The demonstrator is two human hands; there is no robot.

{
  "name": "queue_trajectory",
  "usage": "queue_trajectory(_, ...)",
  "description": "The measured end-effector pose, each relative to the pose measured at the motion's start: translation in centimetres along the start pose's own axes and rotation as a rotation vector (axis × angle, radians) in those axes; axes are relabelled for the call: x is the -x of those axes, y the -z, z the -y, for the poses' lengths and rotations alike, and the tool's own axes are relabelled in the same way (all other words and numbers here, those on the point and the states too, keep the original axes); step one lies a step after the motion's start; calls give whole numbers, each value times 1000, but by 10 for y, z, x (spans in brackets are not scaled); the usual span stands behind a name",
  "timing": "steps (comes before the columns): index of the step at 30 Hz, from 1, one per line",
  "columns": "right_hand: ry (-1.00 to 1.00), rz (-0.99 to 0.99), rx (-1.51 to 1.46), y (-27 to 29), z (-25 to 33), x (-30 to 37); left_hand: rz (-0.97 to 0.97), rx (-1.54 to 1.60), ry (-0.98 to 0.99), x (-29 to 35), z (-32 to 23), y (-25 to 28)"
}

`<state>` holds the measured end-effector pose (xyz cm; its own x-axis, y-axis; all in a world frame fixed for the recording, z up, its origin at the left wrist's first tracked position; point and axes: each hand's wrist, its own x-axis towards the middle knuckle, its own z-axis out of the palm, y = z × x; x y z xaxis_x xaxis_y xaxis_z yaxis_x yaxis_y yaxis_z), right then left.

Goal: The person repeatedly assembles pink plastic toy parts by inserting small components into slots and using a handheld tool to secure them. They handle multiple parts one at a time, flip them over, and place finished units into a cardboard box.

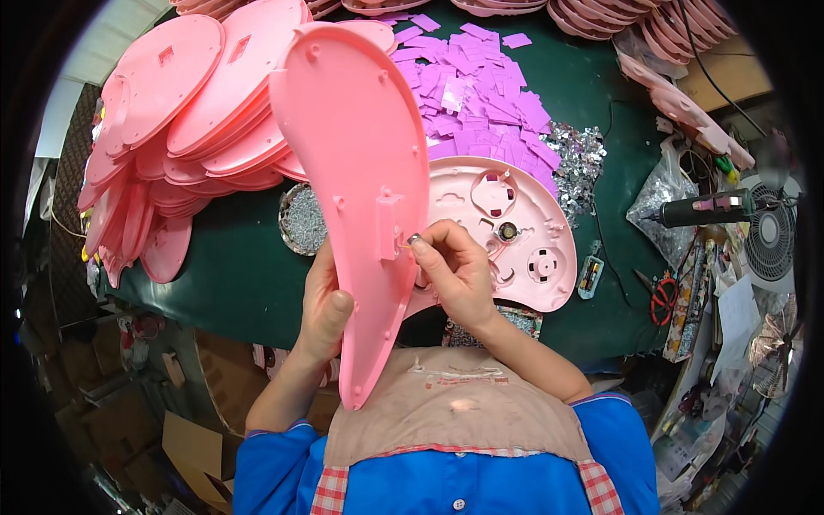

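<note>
My left hand (324, 313) grips the edge of a long, curved pink plastic panel (360, 137), holding it upright with its ribbed inner side toward me. Screw posts dot the panel, and a small raised box (390, 225) stands on its lower half. At that box, the thumb and forefinger of my right hand (463, 270) pinch a small shiny metal piece (415, 239); its exact shape is too small to make out. Behind the panel, partly covered by it, a pale pink molded shell (556, 245) lies on the table with a round metal part (508, 232) and wires inside.
Stacked pink panels (172, 94) fill the left side. Purple flat pieces (481, 94) are heaped at the back, beside silver metal bits (579, 167). A round tray (305, 221) of small metal parts, an electric screwdriver (708, 208), red-handled pliers (663, 300) and a small bottle (590, 273) lie around.
</note>
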<state>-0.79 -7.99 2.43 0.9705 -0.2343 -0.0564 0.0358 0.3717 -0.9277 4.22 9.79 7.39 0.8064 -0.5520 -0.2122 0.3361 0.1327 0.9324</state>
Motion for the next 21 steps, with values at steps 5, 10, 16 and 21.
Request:
queue_trajectory(5,111,102,301,1,1,-4,135,-6,14,-5,23,21)
queue_trajectory(10,287,152,438,-1,9,-3,236,-20,28,-14,20,27)
queue_trajectory(16,222,199,408,0,7,0,253,-15,-14,-19,13,29)
queue_trajectory(21,189,203,281,7,2,0,203,57,-31,-18,15,33)
